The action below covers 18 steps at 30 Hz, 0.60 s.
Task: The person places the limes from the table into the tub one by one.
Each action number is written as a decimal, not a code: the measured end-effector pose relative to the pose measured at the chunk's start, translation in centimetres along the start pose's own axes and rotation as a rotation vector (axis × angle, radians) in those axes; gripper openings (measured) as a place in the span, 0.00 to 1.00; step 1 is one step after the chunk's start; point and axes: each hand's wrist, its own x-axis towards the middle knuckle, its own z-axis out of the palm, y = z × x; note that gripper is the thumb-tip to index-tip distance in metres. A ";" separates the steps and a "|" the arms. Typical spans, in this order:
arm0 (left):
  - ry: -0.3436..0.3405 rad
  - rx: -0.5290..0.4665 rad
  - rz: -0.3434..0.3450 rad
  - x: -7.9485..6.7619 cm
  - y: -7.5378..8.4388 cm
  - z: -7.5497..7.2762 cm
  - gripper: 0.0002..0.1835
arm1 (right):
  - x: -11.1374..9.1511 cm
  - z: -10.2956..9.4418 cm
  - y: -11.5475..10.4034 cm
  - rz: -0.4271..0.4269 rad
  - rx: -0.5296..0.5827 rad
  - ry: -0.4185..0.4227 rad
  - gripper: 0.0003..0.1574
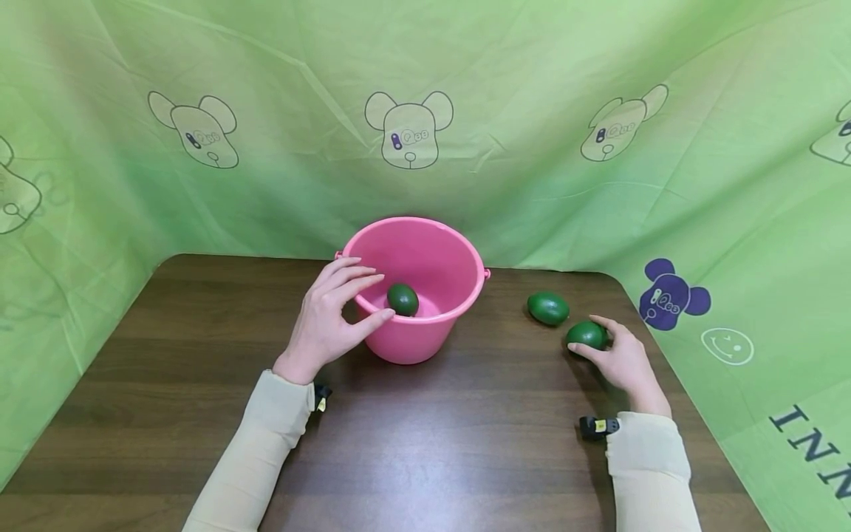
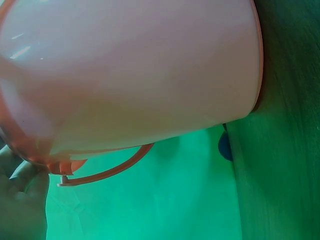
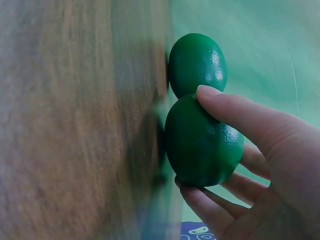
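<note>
A pink bucket [image 1: 408, 341] stands on the table with one dark green avocado [image 1: 402, 299] inside. My left hand [image 1: 330, 314] is at the bucket's near left rim, thumb and fingers spread and relaxed; whether they touch the rim is hard to tell. On the right, my right hand [image 1: 623, 360] holds a second glossy avocado [image 3: 202, 142] between thumb and fingers, low at the tabletop. Just beyond it to the left lies a third avocado [image 1: 548, 308]. The left wrist view shows mostly the bucket's outer wall [image 2: 150, 75].
The brown wooden table [image 1: 425, 443] ends at a green cloth backdrop [image 1: 299, 192] printed with bear heads, behind and on both sides. A handle [image 2: 115, 171] hangs at the bucket's side.
</note>
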 end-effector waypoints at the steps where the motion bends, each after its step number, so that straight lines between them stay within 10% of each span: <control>1: 0.001 0.001 0.000 0.0 0.0 0.0 0.27 | 0.0 0.0 0.0 0.000 0.000 0.006 0.48; 18: 0.001 0.008 -0.001 0.1 0.1 0.0 0.27 | -0.2 -0.5 -0.7 0.017 0.041 0.038 0.50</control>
